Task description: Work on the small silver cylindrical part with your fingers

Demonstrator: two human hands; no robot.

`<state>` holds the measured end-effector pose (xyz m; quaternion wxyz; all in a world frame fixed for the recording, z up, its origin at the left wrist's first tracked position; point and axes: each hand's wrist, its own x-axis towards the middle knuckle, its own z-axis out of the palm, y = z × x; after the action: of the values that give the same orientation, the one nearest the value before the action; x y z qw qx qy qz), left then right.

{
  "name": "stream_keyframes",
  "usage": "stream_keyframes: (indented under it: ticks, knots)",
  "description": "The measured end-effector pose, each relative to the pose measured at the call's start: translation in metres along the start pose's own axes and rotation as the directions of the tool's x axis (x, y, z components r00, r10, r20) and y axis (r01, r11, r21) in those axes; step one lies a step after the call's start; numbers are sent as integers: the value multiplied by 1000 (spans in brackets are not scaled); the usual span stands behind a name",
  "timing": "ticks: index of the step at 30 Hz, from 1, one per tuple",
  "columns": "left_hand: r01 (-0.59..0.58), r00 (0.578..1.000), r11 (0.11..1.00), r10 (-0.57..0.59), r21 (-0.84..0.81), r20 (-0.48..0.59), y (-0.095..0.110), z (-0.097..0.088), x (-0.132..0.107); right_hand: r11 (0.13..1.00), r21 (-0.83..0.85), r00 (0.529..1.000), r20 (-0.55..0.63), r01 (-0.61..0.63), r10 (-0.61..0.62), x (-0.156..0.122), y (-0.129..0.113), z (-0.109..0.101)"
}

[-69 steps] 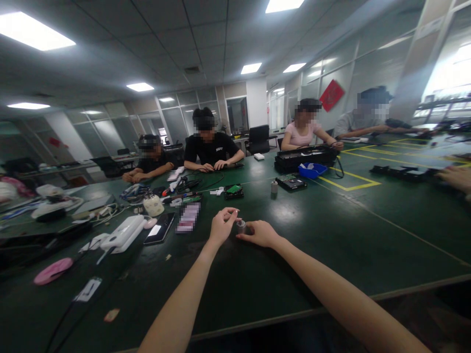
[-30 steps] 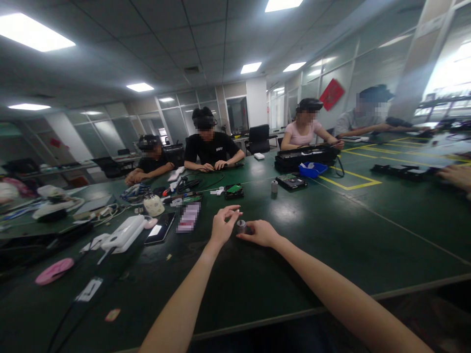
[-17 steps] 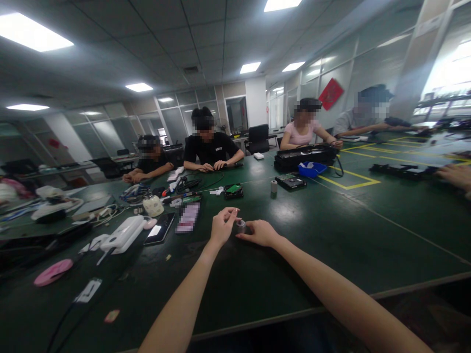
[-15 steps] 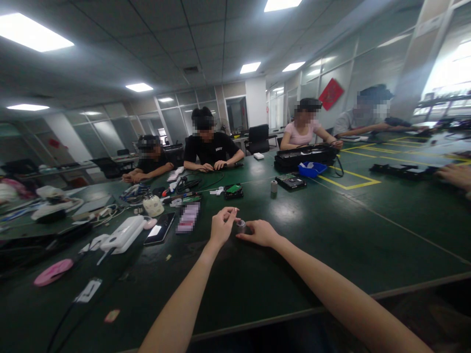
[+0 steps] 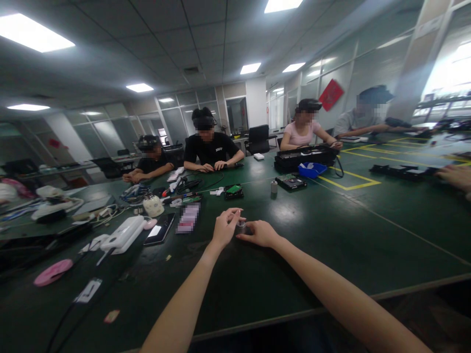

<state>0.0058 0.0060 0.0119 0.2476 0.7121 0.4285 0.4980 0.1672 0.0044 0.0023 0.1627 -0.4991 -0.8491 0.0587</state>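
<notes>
A small grey cylinder stands on the green table between my hands, mostly covered by fingers. My right hand is closed round its right side, thumb in front and fingers behind. Just over the cylinder's top, my left hand has thumb and forefinger pinched together. Whatever those fingertips hold, if anything, is too small to make out. Farther back stands a similar grey cylinder, upright and untouched, beside a hard drive.
On the left lie a dark phone, a white power strip, a pink round pad and cables. Another hard drive and a blue tray are farther back. Several people sit round the table; a person's hand shows at right.
My left hand has shifted slightly right, its pinched fingertips now over the cylinder's top and hiding more of it. My right hand stays where it was.
</notes>
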Motion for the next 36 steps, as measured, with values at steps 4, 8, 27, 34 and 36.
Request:
stream_keyframes:
  ticks: [4,8,27,34,36]
  knots:
    - [9,998,998,-5,59,-63,0,-4,0,1000,-1,1000,1,-3,3,0,0,-1]
    - [-1,993,996,10,84,-113,0,-7,0,1000,16,1000,6,-7,7,-1,-1,-2]
    - [18,997,999,-20,-32,-77,2,-5,1,1000,11,1000,10,5,-5,0,0,-1]
    - [2,995,997,6,-76,102,2,-3,0,1000,-12,1000,-6,-1,1,0,0,0]
    - [5,994,997,3,-71,108,2,-3,0,1000,-9,1000,-13,-4,4,0,0,0]
